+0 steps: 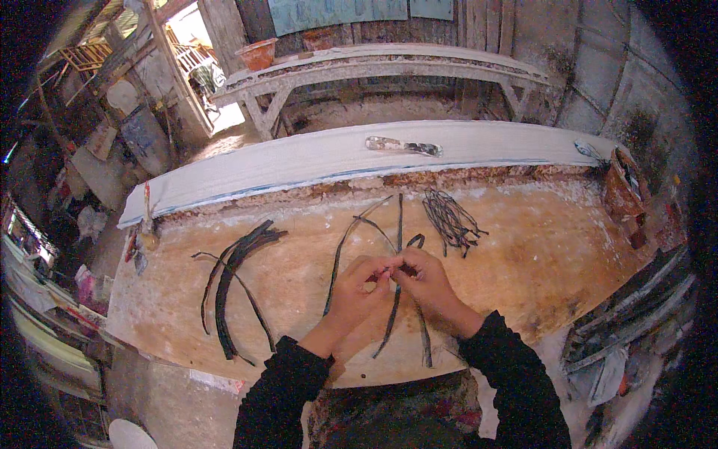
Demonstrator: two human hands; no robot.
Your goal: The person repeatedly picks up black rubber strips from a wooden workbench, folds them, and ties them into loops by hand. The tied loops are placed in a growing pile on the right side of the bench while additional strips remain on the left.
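Note:
My left hand (353,290) and my right hand (428,283) meet over the middle of the wooden tabletop, thumbs and fingertips pinched together. A thin black strip (416,240) loops up at the right hand's fingers and seems to be held between both hands; the fingers hide the exact grip. More loose black strips (338,258) lie crossed under and around the hands, their ends pointing away and toward me. To the left rests a bundle of long black strips (228,288). Beyond my right hand is a tangled pile of thin looped black strands (450,221).
A white raised board (299,155) runs along the table's far side, carrying a whitish-stained tool (404,146). An orange-brown container (622,187) stands at the far right corner, a brush-like tool (148,224) at the left. Behind is a white bench (389,66) with a clay-coloured pot (256,54).

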